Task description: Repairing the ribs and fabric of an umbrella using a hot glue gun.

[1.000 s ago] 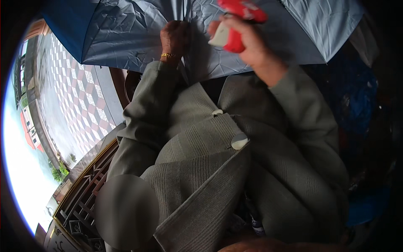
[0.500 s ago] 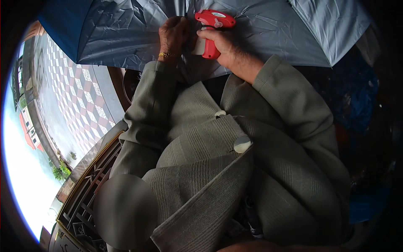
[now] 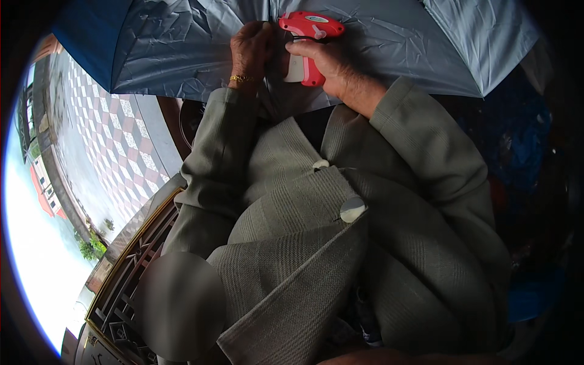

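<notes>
"Where is the red and white tool [image 3: 301,25]?"
"Up over the silvery umbrella [image 3: 395,52], just right of its middle seam, its nose toward the left hand [image 3: 249,50]."
"And who has it?"
"The right hand [image 3: 325,64], wrapped closed around the handle, thumb along the top."
"Does the left one hold anything?"
"It lies against the umbrella beside the seam, fingers curled; whether they pinch the cloth, one cannot tell. A gold bracelet [image 3: 241,78] circles that wrist."
"What's nearer the person?"
"A grey-green coat [image 3: 286,219] with pale buttons; off to the left, a patterned floor [image 3: 115,131]."
</notes>
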`<act>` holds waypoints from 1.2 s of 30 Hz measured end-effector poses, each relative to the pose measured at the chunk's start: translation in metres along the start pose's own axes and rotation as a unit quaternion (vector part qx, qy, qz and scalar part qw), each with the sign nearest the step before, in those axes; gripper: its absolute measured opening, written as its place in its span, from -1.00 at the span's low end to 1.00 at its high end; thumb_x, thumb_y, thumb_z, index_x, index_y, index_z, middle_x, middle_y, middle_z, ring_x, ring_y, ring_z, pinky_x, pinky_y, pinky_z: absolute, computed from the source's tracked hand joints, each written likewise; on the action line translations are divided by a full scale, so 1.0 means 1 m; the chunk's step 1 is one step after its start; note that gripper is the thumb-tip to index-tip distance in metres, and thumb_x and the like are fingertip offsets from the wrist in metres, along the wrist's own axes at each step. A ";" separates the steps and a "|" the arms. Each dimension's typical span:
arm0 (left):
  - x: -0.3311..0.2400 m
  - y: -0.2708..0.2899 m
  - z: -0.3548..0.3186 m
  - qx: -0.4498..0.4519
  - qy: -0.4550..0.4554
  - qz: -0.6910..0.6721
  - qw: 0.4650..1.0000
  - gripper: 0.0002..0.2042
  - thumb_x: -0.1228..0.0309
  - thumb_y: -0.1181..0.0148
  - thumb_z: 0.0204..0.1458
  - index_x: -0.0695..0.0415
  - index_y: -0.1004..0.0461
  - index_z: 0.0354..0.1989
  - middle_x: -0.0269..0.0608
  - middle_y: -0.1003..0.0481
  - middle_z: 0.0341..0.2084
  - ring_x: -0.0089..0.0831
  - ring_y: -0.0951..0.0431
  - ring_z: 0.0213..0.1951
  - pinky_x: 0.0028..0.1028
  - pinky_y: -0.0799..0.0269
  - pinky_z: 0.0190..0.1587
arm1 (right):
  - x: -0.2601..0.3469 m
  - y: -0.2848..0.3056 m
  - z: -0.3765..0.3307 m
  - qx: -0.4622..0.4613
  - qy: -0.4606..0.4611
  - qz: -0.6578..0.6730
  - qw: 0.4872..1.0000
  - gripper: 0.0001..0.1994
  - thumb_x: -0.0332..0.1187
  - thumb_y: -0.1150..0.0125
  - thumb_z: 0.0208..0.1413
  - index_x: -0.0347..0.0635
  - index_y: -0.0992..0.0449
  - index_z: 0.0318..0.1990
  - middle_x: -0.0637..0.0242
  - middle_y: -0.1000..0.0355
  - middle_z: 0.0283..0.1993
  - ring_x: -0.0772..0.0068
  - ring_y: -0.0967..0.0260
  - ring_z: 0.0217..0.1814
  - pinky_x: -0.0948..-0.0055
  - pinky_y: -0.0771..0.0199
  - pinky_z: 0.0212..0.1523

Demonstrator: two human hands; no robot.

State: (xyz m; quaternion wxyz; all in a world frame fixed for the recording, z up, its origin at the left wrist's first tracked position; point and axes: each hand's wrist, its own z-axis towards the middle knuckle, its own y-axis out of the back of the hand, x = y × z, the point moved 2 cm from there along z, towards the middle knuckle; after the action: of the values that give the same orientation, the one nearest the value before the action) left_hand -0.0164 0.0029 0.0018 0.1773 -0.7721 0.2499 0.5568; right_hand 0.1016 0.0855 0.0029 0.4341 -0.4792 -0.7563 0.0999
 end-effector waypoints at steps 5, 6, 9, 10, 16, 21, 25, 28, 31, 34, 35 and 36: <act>-0.001 0.000 -0.002 0.011 -0.002 -0.022 1.000 -0.88 0.38 -0.05 0.00 0.18 -0.43 -0.43 -0.48 -0.32 -0.70 -0.75 -0.19 -0.71 -0.67 -0.06 -0.68 | 0.004 0.003 0.001 0.056 -0.024 -0.012 0.998 -0.77 -0.37 -0.20 -0.13 -0.24 -0.40 -0.29 0.24 -0.42 -0.41 0.34 -0.44 -0.39 0.32 -0.49 -0.36; -0.001 -0.002 -0.003 0.011 0.004 -0.030 0.999 -0.88 0.38 -0.05 0.00 0.18 -0.43 -0.41 -0.48 -0.32 -0.69 -0.75 -0.19 -0.71 -0.67 -0.06 -0.68 | 0.005 0.004 0.001 0.063 -0.027 -0.023 0.997 -0.75 -0.35 -0.19 -0.11 -0.24 -0.38 -0.26 0.23 -0.41 -0.40 0.30 -0.44 -0.38 0.25 -0.50 -0.35; 0.000 0.001 -0.003 0.006 0.002 -0.042 0.999 -0.88 0.41 -0.11 -0.05 0.22 -0.43 -0.42 -0.46 -0.34 -0.66 -0.73 -0.27 -0.64 -0.69 -0.15 -0.64 | 0.006 0.002 0.000 0.063 -0.028 -0.028 0.997 -0.74 -0.35 -0.19 -0.11 -0.24 -0.38 -0.25 0.20 -0.42 -0.40 0.27 -0.44 -0.39 0.25 -0.50 -0.35; 0.000 0.000 -0.002 0.006 0.001 -0.042 0.999 -0.88 0.41 -0.11 -0.05 0.22 -0.43 -0.42 -0.46 -0.34 -0.66 -0.73 -0.27 -0.64 -0.69 -0.15 -0.64 | 0.007 0.002 -0.001 0.064 -0.027 -0.028 0.997 -0.74 -0.35 -0.19 -0.11 -0.24 -0.38 -0.25 0.20 -0.42 -0.40 0.27 -0.44 -0.39 0.25 -0.50 -0.35; 0.003 0.001 -0.002 0.005 0.008 -0.055 0.998 -0.87 0.40 -0.11 -0.04 0.21 -0.43 -0.42 -0.47 -0.35 -0.66 -0.73 -0.27 -0.64 -0.70 -0.15 -0.64 | 0.006 0.004 -0.001 0.068 -0.037 -0.017 0.997 -0.74 -0.35 -0.21 -0.12 -0.24 -0.38 -0.26 0.18 -0.42 -0.40 0.26 -0.44 -0.38 0.24 -0.50 -0.35; 0.004 -0.002 -0.002 0.003 0.008 -0.058 0.998 -0.88 0.39 -0.09 -0.02 0.20 -0.43 -0.43 -0.47 -0.34 -0.66 -0.73 -0.26 -0.65 -0.70 -0.14 -0.66 | 0.007 0.003 0.000 0.060 -0.045 -0.020 0.997 -0.74 -0.36 -0.20 -0.12 -0.24 -0.38 -0.26 0.18 -0.42 -0.40 0.27 -0.44 -0.39 0.26 -0.50 -0.35; 0.003 -0.001 -0.004 -0.001 0.028 -0.078 0.997 -0.88 0.40 -0.09 -0.02 0.20 -0.43 -0.43 -0.47 -0.34 -0.66 -0.73 -0.26 -0.65 -0.70 -0.13 -0.66 | 0.006 0.004 -0.002 0.057 -0.037 -0.033 0.997 -0.75 -0.36 -0.20 -0.12 -0.24 -0.38 -0.26 0.19 -0.42 -0.41 0.29 -0.44 -0.40 0.28 -0.50 -0.36; 0.008 0.002 -0.001 0.006 0.015 -0.059 0.998 -0.88 0.40 -0.09 -0.03 0.20 -0.43 -0.44 -0.46 -0.34 -0.66 -0.72 -0.26 -0.65 -0.69 -0.13 -0.66 | 0.004 0.004 -0.001 0.060 -0.024 -0.040 0.997 -0.75 -0.36 -0.20 -0.12 -0.25 -0.38 -0.27 0.21 -0.42 -0.41 0.31 -0.44 -0.40 0.30 -0.51 -0.37; 0.008 0.002 0.000 0.007 0.008 -0.060 0.998 -0.87 0.39 -0.09 -0.03 0.20 -0.43 -0.44 -0.47 -0.33 -0.67 -0.72 -0.26 -0.65 -0.69 -0.13 -0.65 | 0.005 0.004 0.000 0.057 -0.031 -0.036 0.997 -0.75 -0.35 -0.21 -0.11 -0.25 -0.38 -0.27 0.22 -0.42 -0.42 0.32 -0.44 -0.41 0.31 -0.51 -0.38; 0.010 0.004 0.002 0.013 0.006 -0.048 0.999 -0.87 0.39 -0.09 -0.03 0.20 -0.42 -0.44 -0.47 -0.32 -0.67 -0.72 -0.25 -0.65 -0.69 -0.12 -0.65 | 0.007 0.004 0.000 0.055 -0.032 -0.042 0.997 -0.75 -0.35 -0.21 -0.12 -0.26 -0.38 -0.28 0.22 -0.42 -0.42 0.33 -0.44 -0.42 0.32 -0.51 -0.38; 0.010 0.003 0.001 0.018 0.004 -0.050 0.999 -0.87 0.39 -0.09 -0.03 0.20 -0.42 -0.45 -0.46 -0.32 -0.67 -0.72 -0.25 -0.65 -0.69 -0.12 -0.65 | 0.009 0.004 0.001 0.056 -0.032 -0.053 0.996 -0.75 -0.35 -0.21 -0.12 -0.26 -0.38 -0.28 0.22 -0.42 -0.42 0.33 -0.44 -0.41 0.32 -0.51 -0.38; 0.009 0.003 0.000 0.022 0.002 -0.051 0.998 -0.87 0.39 -0.09 -0.02 0.20 -0.42 -0.45 -0.46 -0.32 -0.67 -0.72 -0.25 -0.65 -0.70 -0.12 -0.65 | 0.010 0.004 0.001 0.057 -0.033 -0.065 0.996 -0.75 -0.35 -0.21 -0.12 -0.27 -0.39 -0.28 0.22 -0.42 -0.42 0.33 -0.44 -0.41 0.32 -0.51 -0.38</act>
State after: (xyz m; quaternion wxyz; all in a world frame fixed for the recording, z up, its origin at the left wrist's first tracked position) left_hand -0.0161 -0.0015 -0.0068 0.2220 -0.7806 0.2232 0.5399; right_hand 0.1021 0.0953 0.0059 0.4410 -0.4005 -0.7926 0.1300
